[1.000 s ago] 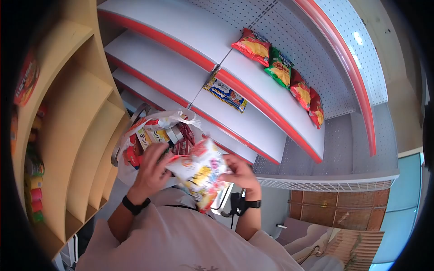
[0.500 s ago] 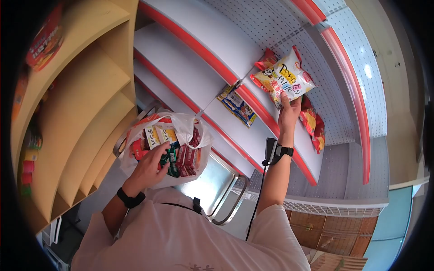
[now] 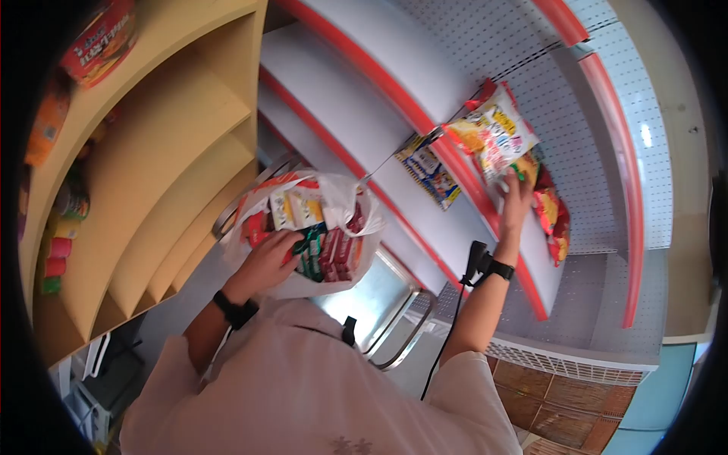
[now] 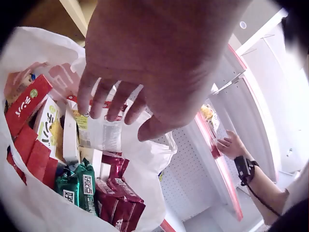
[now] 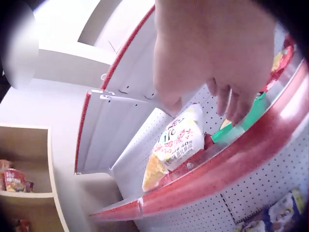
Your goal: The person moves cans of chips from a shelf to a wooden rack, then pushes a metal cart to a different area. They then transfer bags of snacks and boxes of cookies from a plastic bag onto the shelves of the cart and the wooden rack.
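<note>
A white and red chip bag (image 3: pixel 497 133) leans on the upper red-edged shelf, in front of a red bag. My right hand (image 3: pixel 516 201) is beside its lower end, fingers loosely bent and not wrapped around it. In the right wrist view the fingers hang over the top edge of a green chip bag (image 5: pixel 241 120), with the white bag standing near the thumb. My left hand (image 3: pixel 267 262) hovers over a white plastic bag (image 3: pixel 312 287), fingers spread and holding nothing. Inside it are a red box (image 4: pixel 28 105), green packets (image 4: pixel 86 186) and maroon packets (image 4: pixel 123 205).
More red chip bags (image 3: pixel 552 224) stand along the same shelf. A blue and yellow packet (image 3: pixel 431 171) lies one shelf lower. The plastic bag rests by a metal cart (image 3: pixel 364 296). On the left, a wooden shelf (image 3: pixel 163 163) holds colourful packages.
The right hand carried the white chip bag from above the plastic bag up to the shelf, then loosened from it. The left hand let go of the chip bag and moved over the plastic bag.
</note>
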Demonstrator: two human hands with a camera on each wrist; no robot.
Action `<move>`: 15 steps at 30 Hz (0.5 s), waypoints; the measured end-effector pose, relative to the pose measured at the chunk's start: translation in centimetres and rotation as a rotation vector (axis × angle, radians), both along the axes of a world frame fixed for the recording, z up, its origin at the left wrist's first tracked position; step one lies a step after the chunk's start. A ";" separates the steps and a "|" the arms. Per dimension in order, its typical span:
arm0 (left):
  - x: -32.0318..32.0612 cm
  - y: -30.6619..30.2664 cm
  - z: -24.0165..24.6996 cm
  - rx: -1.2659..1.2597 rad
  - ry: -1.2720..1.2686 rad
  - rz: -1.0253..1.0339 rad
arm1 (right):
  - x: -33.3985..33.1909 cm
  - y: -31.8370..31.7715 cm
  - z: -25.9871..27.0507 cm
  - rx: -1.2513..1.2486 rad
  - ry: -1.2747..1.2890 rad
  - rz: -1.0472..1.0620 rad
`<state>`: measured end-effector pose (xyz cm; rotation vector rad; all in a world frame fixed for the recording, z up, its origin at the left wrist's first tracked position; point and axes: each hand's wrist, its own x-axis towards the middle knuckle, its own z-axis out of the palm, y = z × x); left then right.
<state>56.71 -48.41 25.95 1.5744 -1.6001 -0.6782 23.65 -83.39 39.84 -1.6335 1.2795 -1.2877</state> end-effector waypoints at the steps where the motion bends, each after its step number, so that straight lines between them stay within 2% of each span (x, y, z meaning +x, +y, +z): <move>1: -0.1 -0.1 -0.4 0.083 -0.001 0.011 | 0.0 2.2 0.3 -0.073 0.026 -0.036; 3: 0.0 -0.2 -2.4 0.194 -0.039 0.013 | 0.1 6.8 -0.2 -0.298 0.049 -0.162; 5: -0.2 -0.5 -4.2 0.228 -0.082 0.047 | 0.3 12.3 -1.7 -0.357 0.123 -0.287; 7: -0.8 -1.6 -5.7 0.245 -0.119 0.071 | 0.2 17.3 -4.8 -0.270 0.126 -0.201; 9: -1.1 -3.4 -6.4 0.160 -0.245 0.116 | 0.3 21.8 -8.9 -0.047 0.033 -0.115; 11: -1.3 -6.3 -5.9 0.059 -0.296 0.167 | 0.4 25.7 -12.7 0.041 0.186 -0.041; 13: -0.8 -9.3 -5.6 -0.042 -0.348 0.221 | 1.9 29.0 -13.0 0.122 0.249 0.040; 15: -0.1 -12.0 -6.4 0.079 -0.213 0.292 | 3.0 30.7 -12.5 0.174 0.270 0.101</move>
